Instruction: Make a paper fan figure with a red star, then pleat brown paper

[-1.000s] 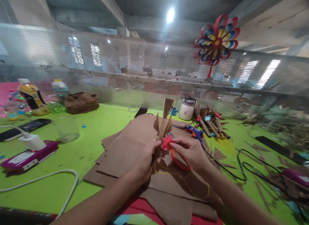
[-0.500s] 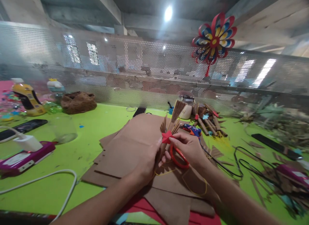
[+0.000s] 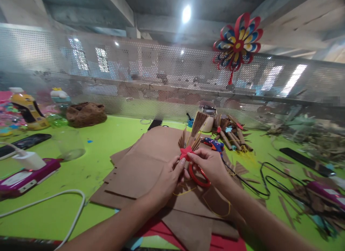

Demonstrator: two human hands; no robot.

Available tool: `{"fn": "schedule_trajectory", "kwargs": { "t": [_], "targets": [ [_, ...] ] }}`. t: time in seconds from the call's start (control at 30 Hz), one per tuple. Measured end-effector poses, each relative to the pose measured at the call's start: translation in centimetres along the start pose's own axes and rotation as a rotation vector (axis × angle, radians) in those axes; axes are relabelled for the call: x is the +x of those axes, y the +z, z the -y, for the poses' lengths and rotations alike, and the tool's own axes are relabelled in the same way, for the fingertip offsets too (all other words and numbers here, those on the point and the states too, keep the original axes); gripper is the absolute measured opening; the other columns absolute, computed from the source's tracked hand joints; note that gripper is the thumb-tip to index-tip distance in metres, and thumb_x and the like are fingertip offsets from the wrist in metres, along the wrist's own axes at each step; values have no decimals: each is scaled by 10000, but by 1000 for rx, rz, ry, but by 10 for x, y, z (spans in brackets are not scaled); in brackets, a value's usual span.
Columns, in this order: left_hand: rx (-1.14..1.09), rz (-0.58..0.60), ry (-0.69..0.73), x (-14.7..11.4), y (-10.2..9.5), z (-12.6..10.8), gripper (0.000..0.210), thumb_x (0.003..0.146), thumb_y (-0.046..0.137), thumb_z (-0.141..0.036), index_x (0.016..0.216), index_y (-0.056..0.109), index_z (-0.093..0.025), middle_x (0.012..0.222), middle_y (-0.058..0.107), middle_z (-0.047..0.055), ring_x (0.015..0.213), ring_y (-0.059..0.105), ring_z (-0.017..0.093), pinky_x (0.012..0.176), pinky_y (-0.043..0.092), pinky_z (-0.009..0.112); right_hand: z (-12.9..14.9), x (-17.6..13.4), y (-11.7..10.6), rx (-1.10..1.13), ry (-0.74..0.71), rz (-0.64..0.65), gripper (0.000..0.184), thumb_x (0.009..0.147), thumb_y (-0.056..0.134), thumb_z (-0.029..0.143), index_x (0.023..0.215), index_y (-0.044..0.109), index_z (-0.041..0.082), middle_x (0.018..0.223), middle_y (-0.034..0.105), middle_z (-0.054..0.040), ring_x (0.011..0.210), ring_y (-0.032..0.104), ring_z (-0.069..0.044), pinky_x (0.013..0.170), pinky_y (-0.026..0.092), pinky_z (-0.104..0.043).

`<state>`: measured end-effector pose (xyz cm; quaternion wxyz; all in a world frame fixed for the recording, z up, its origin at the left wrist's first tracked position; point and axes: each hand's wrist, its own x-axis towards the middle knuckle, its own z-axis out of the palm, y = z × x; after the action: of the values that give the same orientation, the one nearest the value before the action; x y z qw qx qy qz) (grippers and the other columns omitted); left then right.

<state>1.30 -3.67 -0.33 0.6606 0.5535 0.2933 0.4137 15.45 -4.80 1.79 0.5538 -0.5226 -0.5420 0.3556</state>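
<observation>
Between my hands stands a small brown cardboard craft figure [image 3: 198, 123] with fanned, pleated pieces at its top and sides. A red paper star [image 3: 185, 153] lies against its front. My left hand [image 3: 172, 175] is closed around the lower part, its thumb on the star's lower edge. With thumb and forefinger, my right hand [image 3: 208, 163] pinches the star's right side. Red-handled scissors [image 3: 201, 177] rest on the cardboard sheets [image 3: 140, 172] just under my right hand; their blades are hidden. A thin yellow thread [image 3: 229, 209] trails over the cardboard.
Behind my right hand lies a blue glue gun [image 3: 214, 144] with a black cord. Farther back are rolled cardboard pieces [image 3: 233, 139] and a jar [image 3: 208, 123]. A clear cup [image 3: 71, 146], a purple power strip [image 3: 29, 177] and a white cable [image 3: 81, 204] are at left.
My left thumb has moved up onto the lower edge of the star. The right hand keeps its pinch, and the view has shifted slightly.
</observation>
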Motion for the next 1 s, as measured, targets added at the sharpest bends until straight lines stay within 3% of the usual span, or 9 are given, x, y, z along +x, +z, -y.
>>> {"fn": "schedule_trajectory", "kwargs": {
  "t": [0.5, 1.0],
  "targets": [
    [56, -75, 47, 2, 1, 3, 324, 811, 523, -481, 835, 547, -158, 616, 538, -12, 546, 484, 93, 528, 363, 198, 3, -4, 7, 158, 105, -15, 360, 627, 716, 473, 610, 590, 136, 515, 596, -2, 381, 496, -78, 354, 363, -183],
    [119, -129, 21, 0, -1, 4, 321, 779, 553, -483, 806, 559, -163, 546, 512, -26, 471, 445, 82, 465, 328, 190, 2, -3, 9, 92, 112, -47, 375, 619, 707, 491, 565, 560, 150, 449, 560, 15, 333, 448, -71, 327, 332, -183]
  ]
}}
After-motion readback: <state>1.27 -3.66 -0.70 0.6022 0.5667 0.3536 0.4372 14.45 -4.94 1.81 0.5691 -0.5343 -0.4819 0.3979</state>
